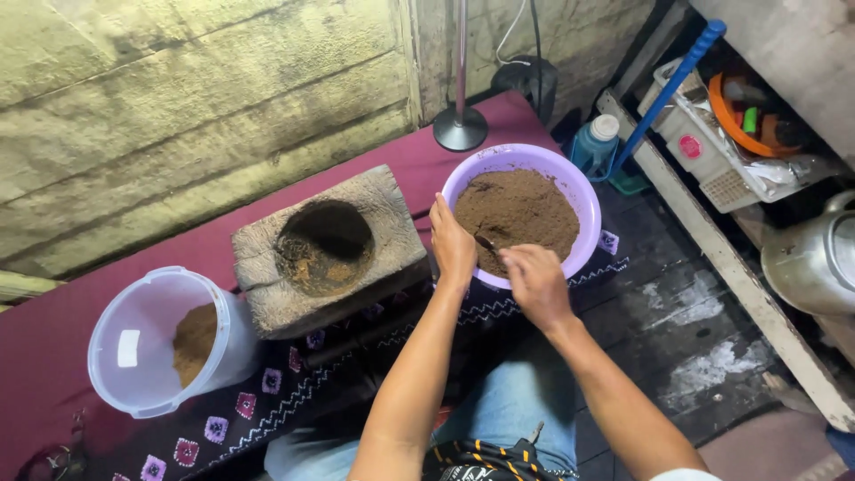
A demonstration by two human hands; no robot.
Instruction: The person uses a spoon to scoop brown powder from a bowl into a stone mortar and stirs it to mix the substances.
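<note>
A purple plastic bowl (pixel 583 191) full of brown powder (pixel 521 209) sits on the maroon-covered table. My left hand (pixel 451 245) grips the bowl's near-left rim. At the near edge of the powder my right hand (pixel 534 278) holds a small dark utensil (pixel 487 242), whose tip lies in the powder. To the left of the bowl stands a heavy stone mortar (pixel 321 249) with brown residue in its hollow. Further left, a clear plastic tub (pixel 142 343) lies tilted with some brown powder inside.
A metal stand base (pixel 460 129) rests on the table's far edge. A blue-handled tool (pixel 668 89), a blue bottle (pixel 595 147), a white basket of items (pixel 712 151) and a metal kettle (pixel 815 258) are at the right. A rough wall lies beyond the table.
</note>
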